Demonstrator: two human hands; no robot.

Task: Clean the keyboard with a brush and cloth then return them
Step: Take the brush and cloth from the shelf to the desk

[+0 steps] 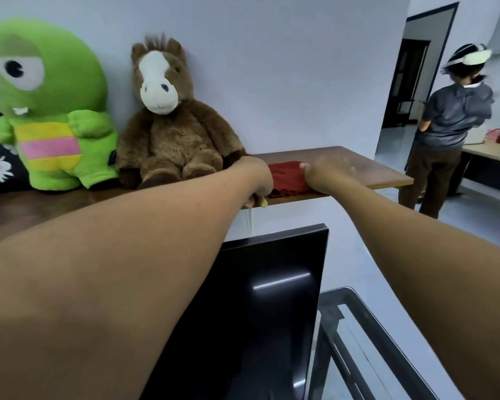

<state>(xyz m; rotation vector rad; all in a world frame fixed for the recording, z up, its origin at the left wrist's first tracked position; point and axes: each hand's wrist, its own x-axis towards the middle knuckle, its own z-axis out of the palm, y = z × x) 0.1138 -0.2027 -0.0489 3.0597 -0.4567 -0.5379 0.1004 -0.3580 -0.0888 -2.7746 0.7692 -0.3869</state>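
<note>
The wooden shelf (373, 171) runs along the wall, its right stretch bare out to the end corner. Below its front edge stands a dark monitor (272, 298). A brown plush horse (168, 134) sits just beside the left hand (257, 177), which curls over the front edge around what looks like the pale brush (261, 201). The red cloth (286, 180) lies between both hands. The right hand (326, 174), blurred, lies flat with fingers spread, its thumb touching the cloth.

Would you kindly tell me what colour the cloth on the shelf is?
Dark red; the cloth shows best in the head view.
</note>
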